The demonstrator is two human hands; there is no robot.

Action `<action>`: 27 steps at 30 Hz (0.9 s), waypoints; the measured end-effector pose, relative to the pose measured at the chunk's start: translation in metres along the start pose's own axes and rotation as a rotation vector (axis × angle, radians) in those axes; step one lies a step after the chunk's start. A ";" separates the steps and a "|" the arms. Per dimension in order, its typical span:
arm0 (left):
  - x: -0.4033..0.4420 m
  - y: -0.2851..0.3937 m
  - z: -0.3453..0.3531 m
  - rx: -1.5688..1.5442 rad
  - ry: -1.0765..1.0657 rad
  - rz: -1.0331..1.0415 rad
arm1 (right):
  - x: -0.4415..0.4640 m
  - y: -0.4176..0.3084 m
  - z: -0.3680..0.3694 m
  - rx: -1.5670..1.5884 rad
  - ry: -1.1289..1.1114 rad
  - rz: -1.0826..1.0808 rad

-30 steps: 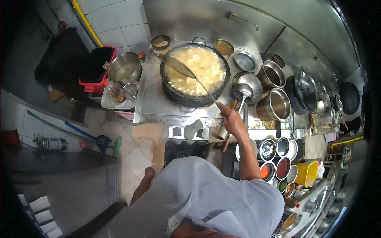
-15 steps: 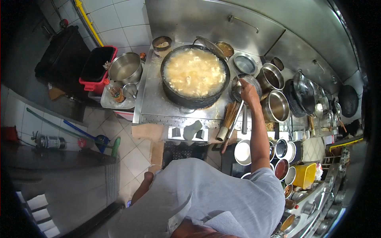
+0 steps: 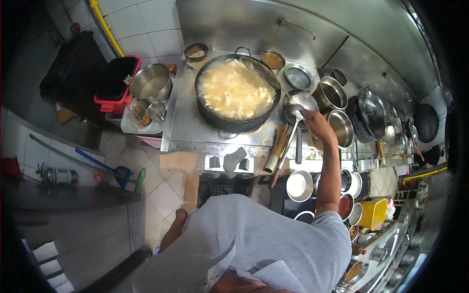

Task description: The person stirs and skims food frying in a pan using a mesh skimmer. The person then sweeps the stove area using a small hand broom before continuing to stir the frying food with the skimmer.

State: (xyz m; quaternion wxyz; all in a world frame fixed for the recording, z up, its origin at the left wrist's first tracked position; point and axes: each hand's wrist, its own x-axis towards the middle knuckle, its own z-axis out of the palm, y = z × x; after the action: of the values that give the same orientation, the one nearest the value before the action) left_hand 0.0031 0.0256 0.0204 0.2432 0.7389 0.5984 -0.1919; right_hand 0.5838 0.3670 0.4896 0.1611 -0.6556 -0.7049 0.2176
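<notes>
My right hand (image 3: 318,125) is closed round the handle of a long strainer, over the right side of the stove. The strainer's head (image 3: 257,66) lies at the upper right edge of a large black wok (image 3: 233,126), partly in the bubbling oil. Pale pieces of food (image 3: 237,90) fry in the wok. Beneath and beside my right hand are a perforated ladle (image 3: 304,100) and a metal ladle (image 3: 295,111). My left hand (image 3: 181,215) hangs low beside my body at the left, mostly hidden, its fingers not clear.
A bamboo brush (image 3: 278,146) lies at the stove's front right. Metal pots (image 3: 331,93) stand farther right, above several sauce bowls (image 3: 299,186). Left of the stove are a steel pot (image 3: 150,84), a bottle (image 3: 138,113) and a red-rimmed bin (image 3: 111,105).
The strainer has swept from the wok's left side to beyond its upper right edge, then back onto that edge. My right hand has moved right with it. My left hand has stayed low.
</notes>
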 end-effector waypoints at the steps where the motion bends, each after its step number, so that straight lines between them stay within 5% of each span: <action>1: 0.000 0.001 0.000 0.005 -0.010 -0.003 | -0.011 -0.006 -0.004 -0.076 0.002 0.020; 10: 0.010 0.001 -0.010 0.067 -0.057 -0.025 | -0.070 -0.048 -0.023 -0.009 0.067 0.211; 27: 0.009 0.002 -0.014 0.074 -0.127 -0.017 | 0.000 -0.027 0.089 0.202 0.209 0.146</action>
State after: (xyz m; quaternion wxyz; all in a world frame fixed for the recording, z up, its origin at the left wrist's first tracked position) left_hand 0.0066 0.0408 0.0269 0.2517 0.7286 0.5805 -0.2625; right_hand 0.5154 0.3568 0.4271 0.2822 -0.7047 -0.6093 0.2292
